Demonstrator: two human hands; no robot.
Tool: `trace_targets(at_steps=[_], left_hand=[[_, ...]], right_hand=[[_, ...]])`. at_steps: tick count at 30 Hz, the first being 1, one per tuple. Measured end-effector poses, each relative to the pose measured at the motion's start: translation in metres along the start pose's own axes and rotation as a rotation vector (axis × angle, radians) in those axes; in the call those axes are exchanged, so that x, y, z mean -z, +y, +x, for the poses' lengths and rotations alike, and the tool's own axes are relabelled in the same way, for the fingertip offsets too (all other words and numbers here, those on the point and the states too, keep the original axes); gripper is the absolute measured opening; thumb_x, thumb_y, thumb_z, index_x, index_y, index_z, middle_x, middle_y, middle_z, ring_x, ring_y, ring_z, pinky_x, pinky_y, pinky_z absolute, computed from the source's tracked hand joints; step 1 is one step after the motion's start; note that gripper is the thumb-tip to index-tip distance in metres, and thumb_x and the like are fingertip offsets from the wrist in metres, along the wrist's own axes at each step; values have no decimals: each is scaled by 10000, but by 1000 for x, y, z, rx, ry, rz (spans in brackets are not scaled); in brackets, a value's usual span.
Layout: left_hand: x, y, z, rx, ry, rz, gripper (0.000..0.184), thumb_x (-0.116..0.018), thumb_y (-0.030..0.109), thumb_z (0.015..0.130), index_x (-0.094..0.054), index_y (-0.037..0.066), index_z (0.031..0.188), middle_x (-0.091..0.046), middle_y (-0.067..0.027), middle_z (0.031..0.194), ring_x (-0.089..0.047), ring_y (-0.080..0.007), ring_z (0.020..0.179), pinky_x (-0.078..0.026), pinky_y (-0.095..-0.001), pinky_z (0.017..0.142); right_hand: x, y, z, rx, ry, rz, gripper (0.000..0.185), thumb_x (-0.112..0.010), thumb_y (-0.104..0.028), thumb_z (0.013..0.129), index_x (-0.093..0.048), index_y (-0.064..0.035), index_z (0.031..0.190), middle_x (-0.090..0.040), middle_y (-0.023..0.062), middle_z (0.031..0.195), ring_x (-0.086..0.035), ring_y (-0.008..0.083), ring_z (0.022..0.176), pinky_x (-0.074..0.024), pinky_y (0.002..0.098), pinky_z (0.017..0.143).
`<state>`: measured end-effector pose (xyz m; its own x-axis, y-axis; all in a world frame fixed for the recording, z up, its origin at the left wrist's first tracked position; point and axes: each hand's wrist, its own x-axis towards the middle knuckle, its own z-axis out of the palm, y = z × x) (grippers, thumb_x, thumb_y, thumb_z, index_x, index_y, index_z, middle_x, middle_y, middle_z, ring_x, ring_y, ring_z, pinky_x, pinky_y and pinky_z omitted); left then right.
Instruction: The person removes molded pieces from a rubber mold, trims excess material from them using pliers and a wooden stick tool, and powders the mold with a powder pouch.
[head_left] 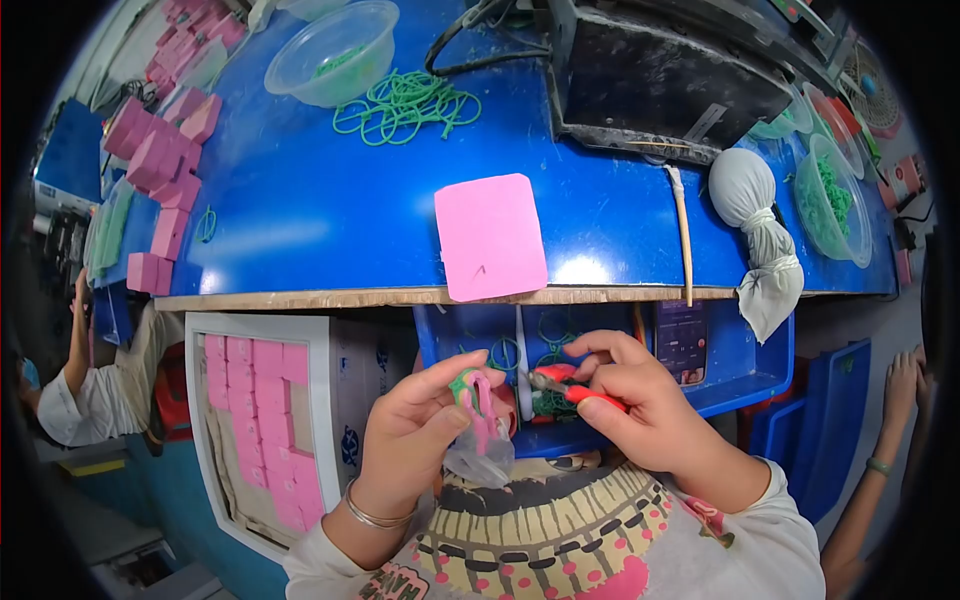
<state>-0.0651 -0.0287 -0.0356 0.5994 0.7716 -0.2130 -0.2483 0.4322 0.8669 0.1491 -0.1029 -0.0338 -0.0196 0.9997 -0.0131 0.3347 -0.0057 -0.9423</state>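
Lower centre, the left hand (415,415) pinches a pink-and-green piece (483,408), the right hand (645,405) grips red-handled pliers (560,385); upper-left plastic bowl (300,78) holds green cord (340,62).

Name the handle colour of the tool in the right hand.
The handles are red, best seen in the head view.

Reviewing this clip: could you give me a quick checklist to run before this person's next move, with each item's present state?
1. Left hand grips the pink-and-green piece: ok.
2. Right hand grips the red-handled pliers: ok.
3. Pliers' tip is apart from the piece: ok, a gap shows between them.
4. Pliers' jaws are open: cannot tell, too small to make out.
5. Pink pad lies well back from the table's front edge: not ok, it sits right at that edge.
6. Phone is clear of both hands: ok, it lies beyond the right hand.
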Motion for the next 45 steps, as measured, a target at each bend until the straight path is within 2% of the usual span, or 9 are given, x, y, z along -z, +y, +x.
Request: trace_targets(at_steps=[8,17,20,27,29,31,35,37,45], left_hand=[[-4,5,-1,72,4,65,327,-489,112,908,-481,-24,1204,-590,-150,1036,-596,-176,849,-493,-281,715],[-3,4,0,99,25,22,393,-455,278,933,-503,-35,1165,-627,-129,911,-581,-132,705,-477,-244,640],[-4,5,1,131,54,17,392,-448,292,934,-521,-34,1140,-631,-120,878,-573,-124,671,-469,-237,614],[-6,9,1,160,80,62,404,-438,301,932,-540,-61,1078,-617,-125,803,-564,-134,614,-460,-230,546],[-8,9,2,156,102,102,452,-429,332,929,-535,-91,1044,-608,-148,784,-568,-151,587,-466,-235,508],[-9,9,2,144,117,165,449,-436,327,927,-536,-93,1053,-610,-138,786,-564,-150,588,-462,-234,516],[-7,7,0,101,125,199,447,-454,324,920,-534,-88,1073,-615,-128,798,-562,-145,605,-459,-235,545],[-6,7,-1,42,87,301,439,-470,318,915,-537,-80,1088,-618,-121,814,-558,-137,621,-454,-236,571],[-5,7,-1,21,56,386,405,-489,296,910,-562,-64,1081,-606,-110,848,-546,-118,646,-444,-227,591]], right_hand=[[7,-5,2,99,-39,53,224,-630,-171,809,-577,18,699,-483,231,1171,-557,273,959,-438,335,796],[-3,0,-5,-317,-306,835,297,-495,-185,899,-600,44,740,-531,202,1157,-584,177,784,-454,283,670],[-9,18,-7,-209,-530,952,339,-455,-172,915,-575,40,680,-533,183,1133,-548,162,839,-431,276,701],[-8,19,4,221,-385,580,388,-456,-182,913,-546,40,607,-529,217,1127,-515,213,989,-397,342,823],[-7,12,-4,-98,-452,818,379,-460,-169,911,-530,41,603,-534,218,1118,-520,216,1001,-398,345,833],[-9,14,-7,-92,-449,920,355,-478,-163,905,-544,41,622,-537,219,1121,-531,222,999,-407,338,822],[-3,0,-1,11,-218,379,323,-561,-203,866,-584,33,647,-574,193,1053,-598,239,868,-454,324,707],[-1,-2,0,126,-28,-219,299,-612,-226,817,-602,17,643,-598,169,953,-600,272,736,-466,347,630],[-1,-6,4,183,41,-356,264,-656,-250,762,-639,-11,652,-615,120,840,-586,271,671,-463,354,577]])
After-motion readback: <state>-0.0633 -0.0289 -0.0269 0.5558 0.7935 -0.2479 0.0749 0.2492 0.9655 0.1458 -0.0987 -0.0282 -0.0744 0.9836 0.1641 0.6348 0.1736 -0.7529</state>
